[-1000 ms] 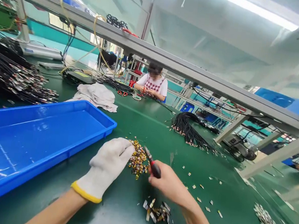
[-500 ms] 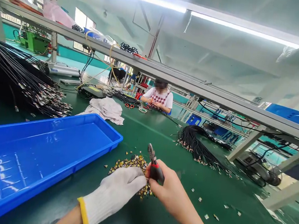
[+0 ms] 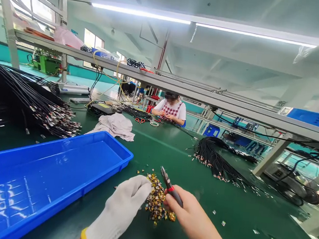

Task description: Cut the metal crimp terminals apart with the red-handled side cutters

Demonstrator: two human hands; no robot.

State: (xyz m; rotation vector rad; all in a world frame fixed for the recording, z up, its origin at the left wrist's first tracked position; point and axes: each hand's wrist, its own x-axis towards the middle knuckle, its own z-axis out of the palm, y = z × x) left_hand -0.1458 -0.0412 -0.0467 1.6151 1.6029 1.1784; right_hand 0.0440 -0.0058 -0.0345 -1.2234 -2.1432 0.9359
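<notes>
My left hand [image 3: 124, 206], in a white cotton glove with a yellow cuff, rests at the left edge of a small heap of gold and dark metal bits [image 3: 156, 200] on the green table, its fingers curled together at the heap. What they pinch is hidden. My bare right hand [image 3: 192, 218] grips red-handled pliers [image 3: 170, 186], whose dark jaws point up and to the left above the heap.
A long blue tray [image 3: 55, 173] lies to the left. Bundles of black cables with metal ends lie at far left [image 3: 28, 103] and at right [image 3: 217, 159]. A white cloth [image 3: 116, 126] sits behind the tray. Another person [image 3: 172, 107] works at the far end. Small scraps dot the table at right.
The camera has tilted up, so the hands sit lower in view. My gloved hand has shifted left, uncovering more of the heap. The pliers stay in my right hand.
</notes>
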